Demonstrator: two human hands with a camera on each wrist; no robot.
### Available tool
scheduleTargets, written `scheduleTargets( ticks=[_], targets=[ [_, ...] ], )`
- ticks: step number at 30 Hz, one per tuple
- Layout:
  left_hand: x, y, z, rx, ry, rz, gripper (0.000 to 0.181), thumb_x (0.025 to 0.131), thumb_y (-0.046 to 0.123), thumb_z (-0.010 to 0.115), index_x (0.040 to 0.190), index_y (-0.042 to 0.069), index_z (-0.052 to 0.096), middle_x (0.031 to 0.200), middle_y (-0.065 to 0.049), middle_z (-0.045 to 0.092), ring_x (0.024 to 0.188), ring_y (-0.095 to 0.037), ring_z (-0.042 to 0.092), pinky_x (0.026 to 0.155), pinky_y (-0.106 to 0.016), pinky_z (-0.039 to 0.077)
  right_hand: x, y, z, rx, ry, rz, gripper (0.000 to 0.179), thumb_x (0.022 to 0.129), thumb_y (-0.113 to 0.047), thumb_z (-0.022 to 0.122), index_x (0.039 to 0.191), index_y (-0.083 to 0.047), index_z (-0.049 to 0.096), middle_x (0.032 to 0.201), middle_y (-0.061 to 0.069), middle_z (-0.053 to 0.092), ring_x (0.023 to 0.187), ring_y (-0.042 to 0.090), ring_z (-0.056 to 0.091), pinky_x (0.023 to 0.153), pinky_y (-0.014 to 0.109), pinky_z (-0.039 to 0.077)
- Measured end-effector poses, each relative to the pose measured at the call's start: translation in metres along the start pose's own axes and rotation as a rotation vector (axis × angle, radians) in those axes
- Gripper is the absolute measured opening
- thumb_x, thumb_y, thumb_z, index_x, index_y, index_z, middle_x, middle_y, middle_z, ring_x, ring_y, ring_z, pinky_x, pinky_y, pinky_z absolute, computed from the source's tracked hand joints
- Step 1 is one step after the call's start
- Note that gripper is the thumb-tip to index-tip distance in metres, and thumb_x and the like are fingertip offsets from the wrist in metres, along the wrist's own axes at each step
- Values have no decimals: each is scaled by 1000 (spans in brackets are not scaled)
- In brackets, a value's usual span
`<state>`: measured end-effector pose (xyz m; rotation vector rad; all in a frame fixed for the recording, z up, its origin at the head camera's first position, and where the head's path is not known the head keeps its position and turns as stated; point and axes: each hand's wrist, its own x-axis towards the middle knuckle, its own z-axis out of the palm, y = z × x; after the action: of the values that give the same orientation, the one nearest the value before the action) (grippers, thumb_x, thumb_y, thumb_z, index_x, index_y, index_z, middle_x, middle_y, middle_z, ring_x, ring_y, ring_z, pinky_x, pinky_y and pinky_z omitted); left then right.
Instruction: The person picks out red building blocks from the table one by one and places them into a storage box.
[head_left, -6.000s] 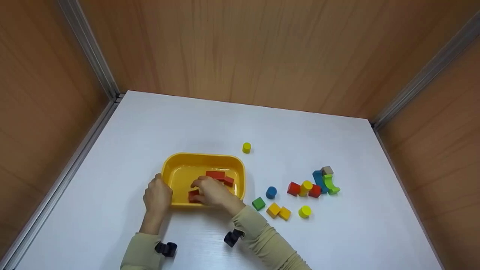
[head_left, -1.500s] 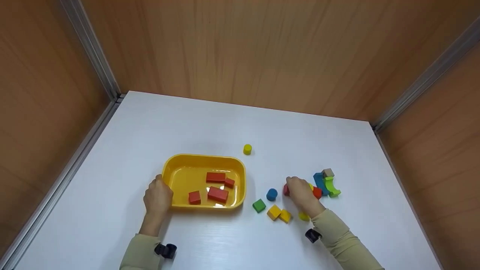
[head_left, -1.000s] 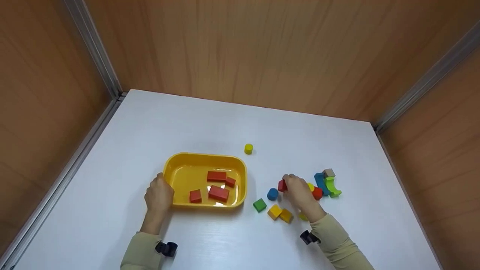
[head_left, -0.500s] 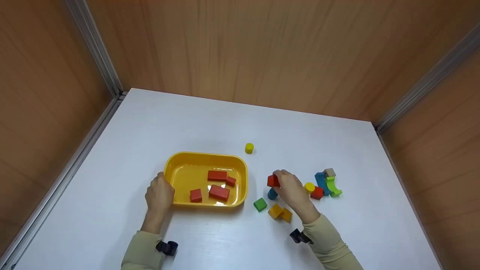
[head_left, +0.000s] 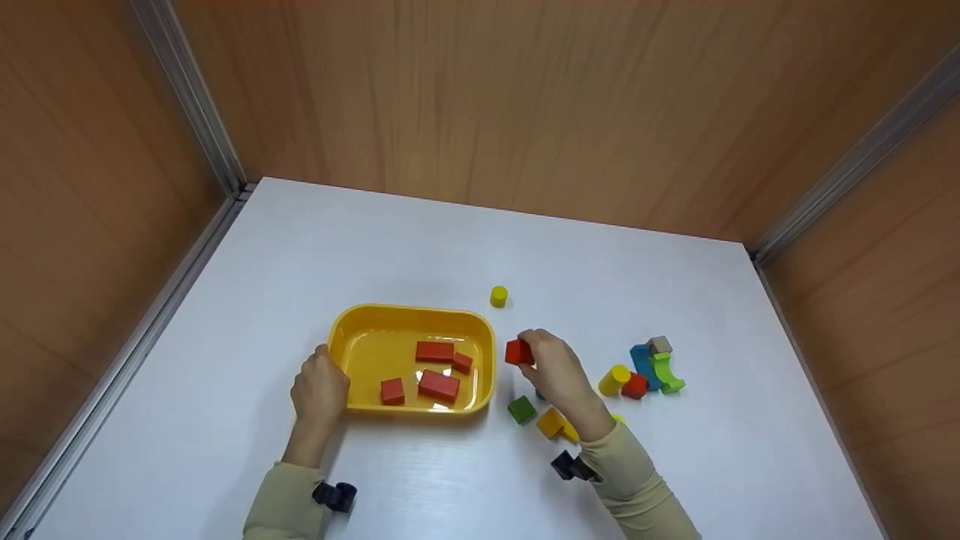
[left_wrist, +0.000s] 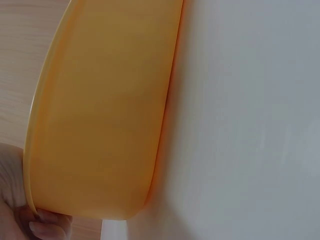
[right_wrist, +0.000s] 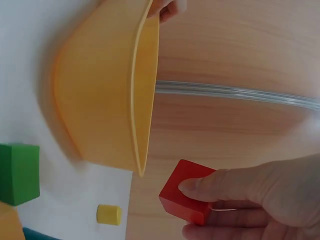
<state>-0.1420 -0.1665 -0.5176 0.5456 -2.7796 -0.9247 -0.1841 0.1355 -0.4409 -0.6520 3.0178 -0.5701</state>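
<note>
My left hand (head_left: 320,386) grips the left rim of a yellow tray (head_left: 360,409); in the left wrist view its fingers (left_wrist: 47,227) curl over that rim. Inside the tray lie several red blocks, among them a long one (head_left: 438,385) and a small square one (head_left: 391,391). Just right of the tray, my right hand (head_left: 556,375) pinches a red cube (head_left: 519,352) between thumb and fingers. The right wrist view shows this red cube (right_wrist: 185,192) raised in the air, apart from the tray wall (right_wrist: 95,90).
Right of the tray lie a green cube (head_left: 521,409), an orange cube (head_left: 550,423), a yellow cylinder (head_left: 614,379) and another red cube (head_left: 634,386). Farther right sit a blue block (head_left: 643,367) and a light green arch (head_left: 664,373). A small yellow cylinder (head_left: 499,296) stands behind.
My right hand has left the tray, taken the red cube from the group at right, and lifted it leftward toward the tray. My left hand has stayed on the rim.
</note>
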Motion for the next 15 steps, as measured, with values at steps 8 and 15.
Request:
scheduleTargets(
  ticks=[8, 15],
  targets=[
    [-1, -1, 1, -11, 17, 10, 24, 82, -5, 45, 104, -14, 47, 84, -27, 56, 69, -37, 59, 55, -46, 47, 11, -20, 5, 46, 43, -101, 33, 70, 0, 71, 101, 1, 60, 91, 9, 60, 77, 17, 56, 72, 26, 48],
    [0, 0, 0, -23, 10, 10, 25, 82, -5, 44, 106, -15, 47, 86, -28, 56, 72, -38, 59, 57, -47, 47, 19, -36, 6, 70, 42, -147, 33, 72, -2, 70, 103, 2, 59, 92, 9, 59, 79, 17, 56, 72, 26, 48]
  ],
)
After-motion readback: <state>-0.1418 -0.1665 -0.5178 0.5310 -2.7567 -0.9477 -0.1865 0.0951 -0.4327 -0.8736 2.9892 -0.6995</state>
